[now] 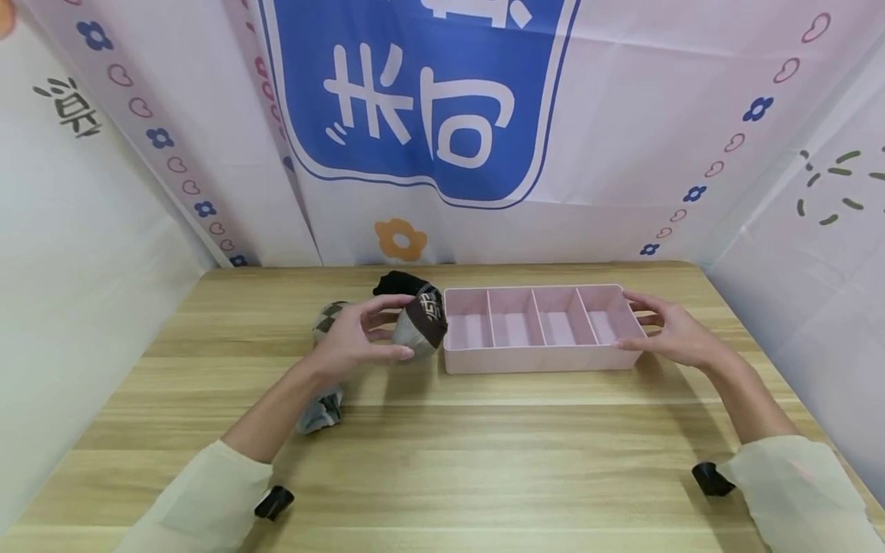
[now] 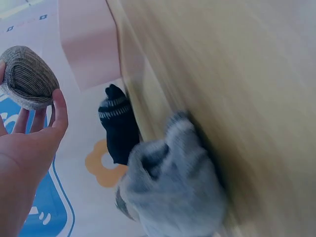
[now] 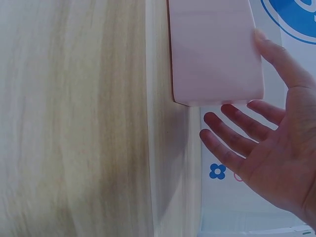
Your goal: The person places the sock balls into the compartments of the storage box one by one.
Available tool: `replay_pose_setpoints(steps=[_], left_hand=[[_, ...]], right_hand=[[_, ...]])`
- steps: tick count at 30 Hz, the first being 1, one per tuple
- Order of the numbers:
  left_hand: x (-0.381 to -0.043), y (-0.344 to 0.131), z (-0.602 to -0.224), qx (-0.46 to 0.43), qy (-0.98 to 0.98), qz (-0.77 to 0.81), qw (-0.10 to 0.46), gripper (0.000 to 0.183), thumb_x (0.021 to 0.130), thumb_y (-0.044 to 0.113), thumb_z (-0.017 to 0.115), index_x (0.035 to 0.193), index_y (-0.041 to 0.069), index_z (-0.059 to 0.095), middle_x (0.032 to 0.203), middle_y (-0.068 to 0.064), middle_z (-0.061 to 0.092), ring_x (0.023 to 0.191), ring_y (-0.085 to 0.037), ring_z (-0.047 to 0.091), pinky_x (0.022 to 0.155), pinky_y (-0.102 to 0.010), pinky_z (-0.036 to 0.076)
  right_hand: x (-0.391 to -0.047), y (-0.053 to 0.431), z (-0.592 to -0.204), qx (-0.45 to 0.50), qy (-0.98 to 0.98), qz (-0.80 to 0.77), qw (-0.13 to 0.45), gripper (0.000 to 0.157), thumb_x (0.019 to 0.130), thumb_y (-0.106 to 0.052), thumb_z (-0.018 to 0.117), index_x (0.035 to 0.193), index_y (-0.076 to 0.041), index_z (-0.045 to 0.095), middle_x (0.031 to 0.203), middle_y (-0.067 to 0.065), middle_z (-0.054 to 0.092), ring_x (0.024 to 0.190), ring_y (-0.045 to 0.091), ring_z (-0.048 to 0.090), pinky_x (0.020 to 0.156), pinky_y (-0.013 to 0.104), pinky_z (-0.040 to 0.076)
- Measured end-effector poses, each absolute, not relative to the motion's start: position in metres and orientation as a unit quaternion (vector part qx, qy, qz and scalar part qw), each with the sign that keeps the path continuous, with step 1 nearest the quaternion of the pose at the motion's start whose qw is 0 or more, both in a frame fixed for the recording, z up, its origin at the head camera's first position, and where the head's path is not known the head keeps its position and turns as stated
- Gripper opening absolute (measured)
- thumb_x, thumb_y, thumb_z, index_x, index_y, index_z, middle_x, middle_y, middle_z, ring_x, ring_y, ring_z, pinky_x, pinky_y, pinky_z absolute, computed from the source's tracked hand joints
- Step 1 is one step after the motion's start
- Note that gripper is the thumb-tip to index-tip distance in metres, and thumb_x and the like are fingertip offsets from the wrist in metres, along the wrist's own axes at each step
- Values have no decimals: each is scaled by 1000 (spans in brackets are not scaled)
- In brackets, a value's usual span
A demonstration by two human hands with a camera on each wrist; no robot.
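Observation:
My left hand [image 1: 359,334] holds a rolled-up grey sock [image 1: 413,338] with a dark brown patterned band, raised just left of the pink divided box [image 1: 539,359]. Thumb and fingers grip the bundle [image 2: 29,79] from opposite sides in the left wrist view. At the box's right end is my right hand [image 1: 671,330], its thumb on the front rim and its fingers by the end wall. In the right wrist view those fingers [image 3: 232,131] are spread and fairly straight. The box's visible compartments hold nothing.
A black sock [image 1: 397,283] lies behind the left hand. Left of that hand are a checkered sock [image 1: 328,313], partly hidden, and a crumpled grey sock [image 1: 321,413]. The wooden table [image 1: 484,476] meets printed cloth walls [image 1: 608,169] at the back and sides.

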State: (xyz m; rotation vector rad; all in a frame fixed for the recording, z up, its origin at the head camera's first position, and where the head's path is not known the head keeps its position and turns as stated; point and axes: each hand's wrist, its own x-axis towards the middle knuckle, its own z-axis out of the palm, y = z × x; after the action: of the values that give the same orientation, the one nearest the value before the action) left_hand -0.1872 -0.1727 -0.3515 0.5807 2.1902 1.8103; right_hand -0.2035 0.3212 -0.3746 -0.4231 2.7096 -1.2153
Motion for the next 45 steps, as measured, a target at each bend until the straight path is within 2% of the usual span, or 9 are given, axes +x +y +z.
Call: replay_pose_setpoints(steps=[4,11,16,26,33,40,45], left_hand=[[-191,-162,-349,202,733,638,123,74,81,-8,81,148,0,51,144,-20,54,129,-35,57,102,-36,54],[-200,-141,-346,216,721,649,113,70,81,-9,80,145,-2,54,140,-19,57,119,-31,61,92,-32,57],[-206,-127,-345,214,718,654,108,68,82,-9,79,145,-2,55,142,-20,58,124,-31,61,96,-33,56],[-216,-99,-344,193,707,670,118,63,85,-5,78,144,3,58,142,-16,60,126,-36,61,89,-31,58],[-222,-78,-342,176,682,698,128,61,85,-5,77,143,2,59,141,-15,60,124,-32,64,95,-34,57],[-226,-56,-341,176,709,673,117,65,83,0,83,144,5,59,142,-12,61,125,-30,63,99,-36,55],[-229,-33,-339,183,722,659,107,66,83,2,84,144,6,59,139,-11,63,122,-30,63,91,-31,55]], right_hand=[[-203,321,-375,-141,900,-405,73,89,89,-15,82,157,11,29,145,36,47,124,50,55,87,19,51],[-205,322,-375,-141,899,-409,69,89,89,-13,81,157,11,29,145,35,48,124,49,56,86,16,50],[-205,323,-377,-140,896,-415,76,89,89,-13,81,157,10,28,145,35,48,124,49,56,86,15,50],[-204,323,-379,-136,898,-411,74,89,89,-14,82,157,10,30,146,34,48,124,49,56,87,17,51],[-205,322,-377,-139,897,-413,73,89,89,-14,82,157,10,29,146,35,47,124,49,56,87,18,51],[-204,322,-376,-139,897,-414,71,89,89,-14,82,157,11,29,147,35,46,124,49,56,87,18,51],[-204,321,-375,-137,898,-411,72,89,89,-14,82,157,10,30,145,35,48,124,49,56,88,20,52]])
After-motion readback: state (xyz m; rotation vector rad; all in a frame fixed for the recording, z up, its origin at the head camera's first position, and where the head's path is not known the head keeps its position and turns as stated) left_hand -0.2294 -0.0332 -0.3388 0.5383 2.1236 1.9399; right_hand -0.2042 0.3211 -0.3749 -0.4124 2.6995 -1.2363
